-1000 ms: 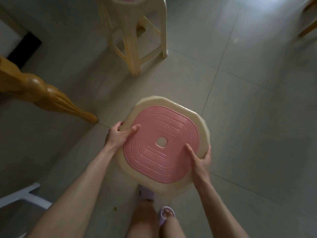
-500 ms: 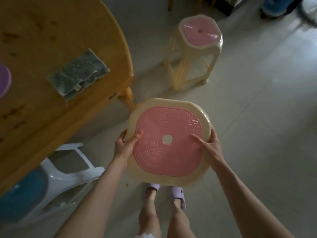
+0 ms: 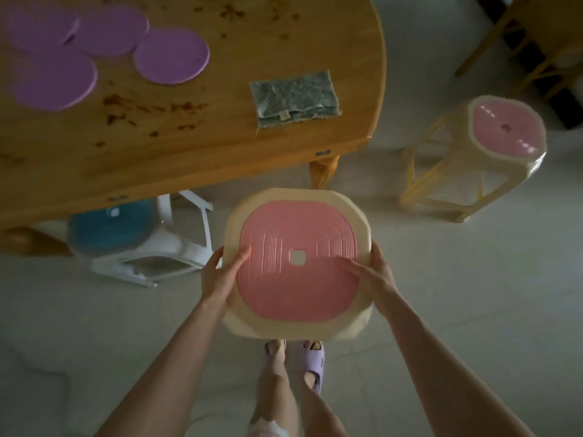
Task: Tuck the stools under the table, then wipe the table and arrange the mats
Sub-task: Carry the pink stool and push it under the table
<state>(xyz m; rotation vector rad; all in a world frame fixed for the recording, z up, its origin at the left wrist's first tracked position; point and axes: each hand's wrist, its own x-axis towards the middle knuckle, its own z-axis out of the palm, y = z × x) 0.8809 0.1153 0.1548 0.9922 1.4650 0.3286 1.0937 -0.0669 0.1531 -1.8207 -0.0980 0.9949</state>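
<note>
Stool-tucking is the step in hand, as I judge it; the wiping and the mats look untouched. My left grip [image 3: 219, 275] is curled round the left edge of the cream stool [image 3: 298, 263], thumb lying on its pink seat. My right grip [image 3: 377, 275] clasps the right edge the same way. The stool is straight in front of me, just near of the counter [image 3: 220, 159] edge and close to its turned leg [image 3: 323, 170], above my slippered feet. The seat hides the stool's own legs, so I cannot be sure it is off the floor, though it looks carried.

The next move, I reckon, calls for setting it down and sliding it farther in beneath the counter. It would go to the right of the white stool with the blue seat [image 3: 116, 228], which stands partly under the edge, and must keep clear of that leg. The other pink stool [image 3: 504, 134] stands in the open at the far right and would want the same.

The stool's seat has a cream rim with cut corners round a rounded pink panel, ribbed in concentric ridges, with a small square hole at its centre. On the counter lie a grey-green cloth [image 3: 295, 97], round purple mats [image 3: 172, 56] overlapping at the far left, and brown stains [image 3: 142, 111] between.
</note>
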